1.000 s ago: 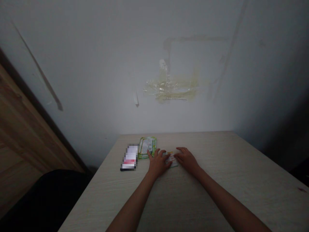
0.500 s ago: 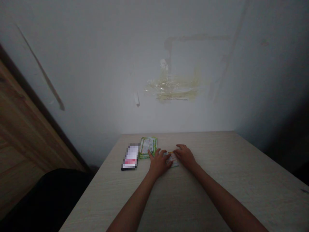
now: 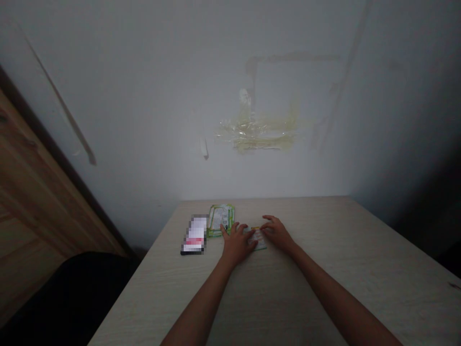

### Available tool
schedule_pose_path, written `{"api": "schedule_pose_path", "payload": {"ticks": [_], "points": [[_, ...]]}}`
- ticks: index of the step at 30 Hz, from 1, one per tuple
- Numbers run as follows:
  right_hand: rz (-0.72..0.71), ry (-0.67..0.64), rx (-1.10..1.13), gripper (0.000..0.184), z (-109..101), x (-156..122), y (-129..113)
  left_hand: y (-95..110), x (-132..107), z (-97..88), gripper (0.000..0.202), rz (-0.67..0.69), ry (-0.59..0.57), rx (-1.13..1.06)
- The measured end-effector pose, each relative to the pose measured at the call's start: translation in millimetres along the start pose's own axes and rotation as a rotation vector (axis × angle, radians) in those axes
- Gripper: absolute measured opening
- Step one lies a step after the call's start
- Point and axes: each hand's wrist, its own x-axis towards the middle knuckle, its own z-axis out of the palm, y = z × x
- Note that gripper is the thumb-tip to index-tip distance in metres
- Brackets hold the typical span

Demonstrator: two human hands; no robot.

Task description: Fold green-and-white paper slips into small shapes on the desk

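Observation:
A small, flat printed packet [image 3: 258, 238] with an orange top edge and a green bottom edge lies on the table between my hands. My left hand [image 3: 237, 244] is over its left side, fingers spread, the thumb and a fingertip resting on it. At its upper right corner is my right hand [image 3: 277, 233], open, with fingers stretched and their tips at the packet's edge. Part of the packet is hidden beneath my left fingers. Just beyond my left hand lies a stack of green and white printed packets [image 3: 221, 217].
A phone [image 3: 194, 234] with a blurred screen lies left of the stack. The pale wooden table [image 3: 324, 226] meets a grey wall [image 3: 144, 96] that has peeling tape [image 3: 259, 132]. A dark object [image 3: 79, 288] and wooden panelling [image 3: 32, 182] stand at the left.
My right fingers have shifted slightly away from the packet's top edge, so more of its orange strip shows. My left hand stays almost in place.

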Motion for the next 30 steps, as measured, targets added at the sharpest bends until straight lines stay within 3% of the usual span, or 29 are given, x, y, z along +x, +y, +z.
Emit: {"api": "schedule_pose_path", "payload": {"ticks": [8,20,30], "points": [[0.034,-0.057,-0.016,0.009,-1,3,0,-1,1,0.7,0.039,0.003,-0.004,0.020],[-0.053,-0.093,0.003,0.005,-7,-3,-3,0,0,0.1,0.041,-0.019,-0.012,0.036],[-0.046,-0.151,0.062,0.003,-17,-15,-10,-3,1,4.6,0.043,-0.008,-0.004,0.044]]}}
